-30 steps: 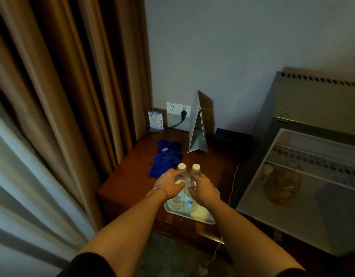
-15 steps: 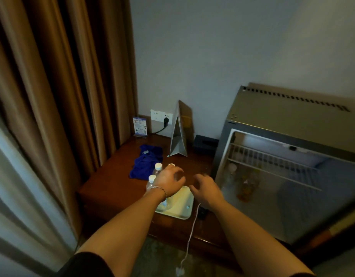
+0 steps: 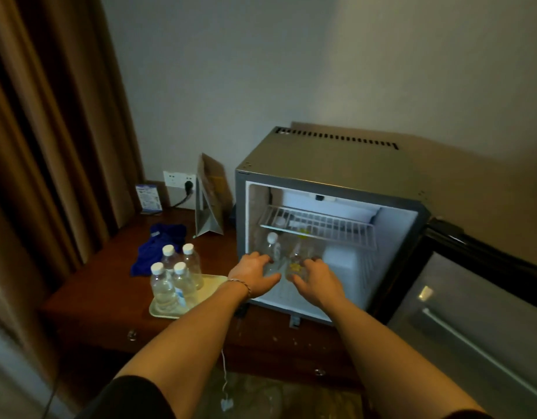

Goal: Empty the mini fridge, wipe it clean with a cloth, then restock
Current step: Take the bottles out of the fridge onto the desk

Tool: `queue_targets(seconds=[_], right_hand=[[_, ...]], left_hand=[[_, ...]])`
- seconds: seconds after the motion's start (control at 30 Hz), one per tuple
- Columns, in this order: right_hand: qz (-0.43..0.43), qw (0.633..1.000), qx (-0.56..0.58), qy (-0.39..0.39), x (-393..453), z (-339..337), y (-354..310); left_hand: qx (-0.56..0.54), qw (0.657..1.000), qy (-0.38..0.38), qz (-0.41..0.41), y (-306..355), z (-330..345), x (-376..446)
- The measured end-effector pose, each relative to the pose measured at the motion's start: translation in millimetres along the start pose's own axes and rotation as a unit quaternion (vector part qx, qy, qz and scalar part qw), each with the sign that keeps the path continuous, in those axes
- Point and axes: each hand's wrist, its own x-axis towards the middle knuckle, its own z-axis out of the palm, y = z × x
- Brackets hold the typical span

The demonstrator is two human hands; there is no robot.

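Note:
The mini fridge (image 3: 330, 158) stands open on the wooden cabinet. Both my hands reach into its lower compartment under the wire shelf (image 3: 318, 226). My left hand (image 3: 255, 275) curls round the base of a clear water bottle (image 3: 272, 247) with a white cap. Beside it, my right hand (image 3: 317, 279) curls round a bottle with a yellow label (image 3: 296, 263). Several white-capped water bottles (image 3: 173, 282) stand on a pale tray (image 3: 214, 282) left of the fridge. A crumpled blue cloth (image 3: 153, 251) lies behind them.
The fridge door (image 3: 473, 328) hangs open at the right. A folded card stand (image 3: 208, 201), a small sign (image 3: 149, 198) and a wall socket with a plug (image 3: 182, 182) are at the back. Brown curtains (image 3: 49, 131) hang on the left. A white cable (image 3: 223, 376) dangles off the cabinet front.
My hands let go of the bottles on the tray and moved right into the open fridge. They now curl round two bottles there. The view turned right toward the fridge.

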Motion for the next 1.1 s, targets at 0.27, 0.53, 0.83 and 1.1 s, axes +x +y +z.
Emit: queue_targets(seconds=[0.27,0.53,0.83,1.1], right_hand=[[0.021,1.000,0.004,0.008,15.3,-12.2,28.8],[0.044,0.998,0.033,-0.022,74.1,-2.1,31.0],[-0.019,0.991,0.110,0.070,112.5,32.1,51.8],[-0.052,0.989,0.093,0.100,146.2,40.8,62.2]], left_hand=[[0.012,1.000,-0.012,-0.017,24.5,8.0,24.9],[-0.002,1.000,-0.016,-0.009,10.2,14.0,76.3],[-0.051,0.998,0.045,-0.017,1.0,49.0,118.5],[-0.052,0.992,0.108,-0.028,-1.4,58.2,139.2]])
